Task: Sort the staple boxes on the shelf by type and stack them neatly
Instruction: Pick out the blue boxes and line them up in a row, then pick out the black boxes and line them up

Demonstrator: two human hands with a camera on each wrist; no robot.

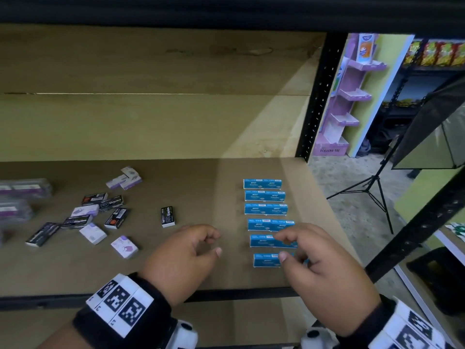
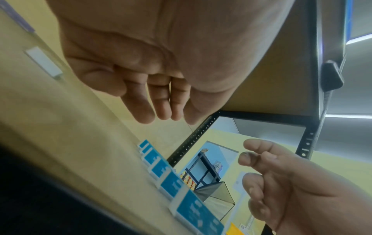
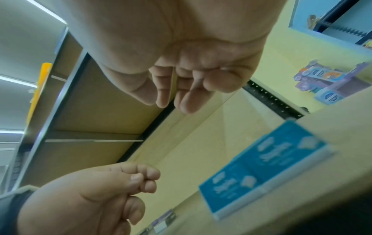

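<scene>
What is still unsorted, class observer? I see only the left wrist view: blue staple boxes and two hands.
Observer: A mixed pile of black and lilac boxes lies loose at the left of the shelf.
Operator: How many blue rows are laid out?
Observer: Six blue rows, running front to back, none stacked.
Operator: Is anything closer to the left hand?
Observer: One black box lies alone between that pile and the left hand, whose grip is empty.
</scene>
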